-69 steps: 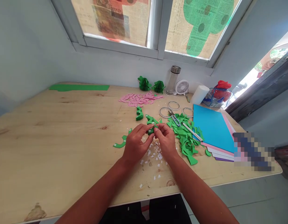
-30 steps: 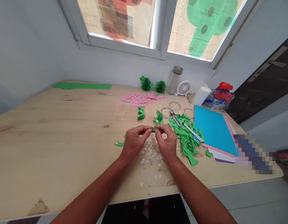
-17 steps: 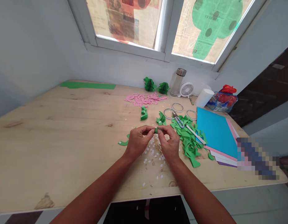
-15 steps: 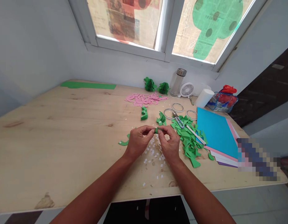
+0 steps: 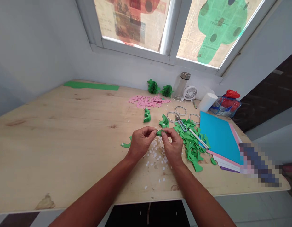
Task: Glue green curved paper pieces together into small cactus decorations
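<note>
Between my two hands is a small green paper piece [image 5: 160, 132], pinched at both ends and partly covered by the fingertips. My left hand [image 5: 142, 142] is closed on its left end, thumb against forefinger. On the right end, my right hand [image 5: 173, 145] pinches with thumb and fingers. A curved green cutout [image 5: 126, 144] with a white patch lies beside my left hand. Just beyond the hands are a stack of curved green cutouts [image 5: 147, 116] and another green stack [image 5: 163, 121]. Small white paper bits [image 5: 153, 156] are scattered beneath.
Green scraps [image 5: 193, 148] lie to the right, with snips [image 5: 181, 123] and a white pen [image 5: 198, 138] on top. Behind are tape rolls [image 5: 180, 110], pink cutouts [image 5: 146, 101], a bottle [image 5: 181, 85] and a small fan [image 5: 190, 93]. Blue sheets [image 5: 219, 135] lie further right.
The green piece shows a little more between my fingertips, and my right thumb has shifted slightly right. The whole view has moved slightly.
</note>
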